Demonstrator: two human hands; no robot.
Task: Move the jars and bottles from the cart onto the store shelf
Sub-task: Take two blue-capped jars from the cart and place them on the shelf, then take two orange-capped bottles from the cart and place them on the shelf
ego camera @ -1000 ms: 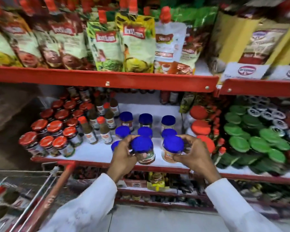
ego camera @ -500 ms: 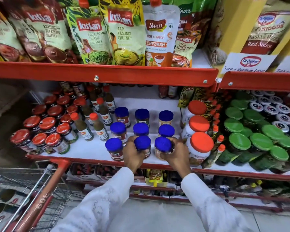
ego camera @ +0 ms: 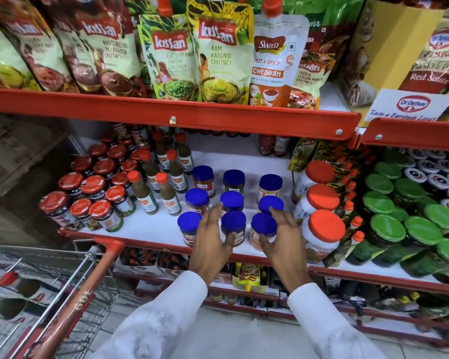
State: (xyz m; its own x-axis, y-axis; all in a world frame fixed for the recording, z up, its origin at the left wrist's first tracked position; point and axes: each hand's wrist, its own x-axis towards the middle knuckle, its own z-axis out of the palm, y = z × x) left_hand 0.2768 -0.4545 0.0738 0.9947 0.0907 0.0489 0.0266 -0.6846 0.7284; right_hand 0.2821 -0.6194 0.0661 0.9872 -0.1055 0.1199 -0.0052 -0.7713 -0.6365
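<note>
Your left hand (ego camera: 210, 238) and right hand (ego camera: 280, 239) rest half-open around two upright blue-lidded jars (ego camera: 233, 226) on the shelf (ego camera: 151, 233) front edge, while the cart (ego camera: 70, 294) lies lower left, nearer your left hand.

Both arms reach forward and up from the bottom of the view in loose white sleeves, wrists bare past the cuffs. The left hand (ego camera: 211, 246) is spread, fingers loosely extended forward and thumb curled inward, clasping nothing. The right hand (ego camera: 283, 240) mirrors it close beside, fingers splayed and slightly bent, thumb turned inward, likewise unclenched.
</note>
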